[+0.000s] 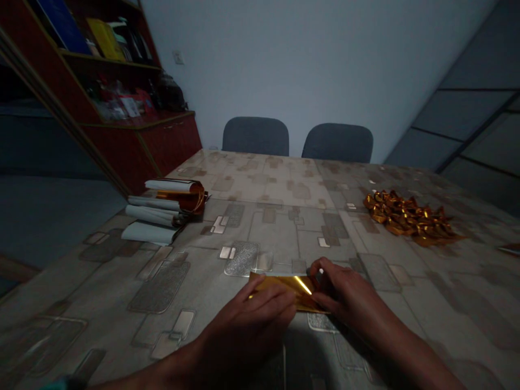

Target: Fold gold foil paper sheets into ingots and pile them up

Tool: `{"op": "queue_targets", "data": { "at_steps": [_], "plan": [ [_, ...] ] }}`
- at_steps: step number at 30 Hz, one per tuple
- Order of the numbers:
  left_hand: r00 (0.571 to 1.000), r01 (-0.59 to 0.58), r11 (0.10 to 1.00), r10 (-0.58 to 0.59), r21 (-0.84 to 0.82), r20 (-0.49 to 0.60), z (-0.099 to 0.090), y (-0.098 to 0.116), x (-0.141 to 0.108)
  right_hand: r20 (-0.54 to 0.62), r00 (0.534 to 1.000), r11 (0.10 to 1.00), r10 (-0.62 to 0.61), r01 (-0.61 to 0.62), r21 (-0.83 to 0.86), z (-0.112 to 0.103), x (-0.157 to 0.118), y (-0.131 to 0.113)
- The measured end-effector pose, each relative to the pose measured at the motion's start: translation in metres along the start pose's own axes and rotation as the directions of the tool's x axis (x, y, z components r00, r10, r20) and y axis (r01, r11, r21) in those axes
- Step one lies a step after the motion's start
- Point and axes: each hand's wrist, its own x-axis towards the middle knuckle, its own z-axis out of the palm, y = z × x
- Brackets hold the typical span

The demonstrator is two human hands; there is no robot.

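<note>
A folded strip of shiny gold foil (280, 287) lies on the table under both of my hands. My left hand (252, 319) rests on its near left part, with the fingers pressed across the foil. My right hand (337, 287) holds the strip's right end between fingers and thumb. Farther right lies a heap of crumpled gold foil bows (406, 218). Beyond my hands on the left sit several curled white-backed sheets and a roll of gold foil (179, 197).
The table (162, 287) has a grey-beige patterned cover. Two grey chairs (255, 136) stand past its far edge. A red shelf cabinet (170, 143) filled with books and boxes stands at far left. A small foil piece (511, 249) lies at the right edge.
</note>
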Motion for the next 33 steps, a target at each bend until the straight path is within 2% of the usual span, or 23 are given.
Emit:
{"op": "queue_targets", "data": {
  "at_steps": [2, 4, 10, 16, 19, 28, 33],
  "plan": [
    [0.995, -0.014, 0.999, 0.018, -0.039, 0.103, 0.002, 0.002, -0.003, 0.004, 1.0, 1.0, 0.027, -0.027, -0.009, 0.0, 0.0, 0.0],
    [0.987, 0.011, 0.997, 0.001, -0.074, 0.16, 0.005, 0.0, -0.007, 0.027, 0.998, 0.998, 0.061, -0.061, -0.019, -0.001, 0.0, -0.002],
    [0.972, 0.062, 0.986, -0.025, -0.154, 0.232, 0.004, -0.002, -0.01, 0.057, 0.987, 0.989, 0.149, -0.149, -0.003, -0.003, 0.001, -0.005],
    [0.98, 0.018, 0.991, 0.009, -0.136, 0.201, 0.002, -0.001, -0.01, -0.018, 0.991, 0.99, 0.134, -0.135, -0.049, 0.005, 0.001, 0.003],
    [0.973, 0.017, 0.992, 0.011, -0.122, 0.23, 0.0, -0.001, -0.01, -0.037, 0.992, 0.99, 0.12, -0.122, -0.073, 0.007, 0.0, 0.003],
    [0.944, 0.11, 0.984, -0.061, -0.137, 0.323, -0.006, 0.001, -0.005, 0.001, 0.967, 0.954, 0.254, -0.25, -0.164, 0.001, 0.006, -0.011],
    [0.941, 0.097, 0.987, -0.049, -0.13, 0.334, -0.002, -0.001, -0.008, 0.001, 0.968, 0.941, 0.25, -0.242, -0.238, 0.001, 0.005, -0.013]
  ]
}}
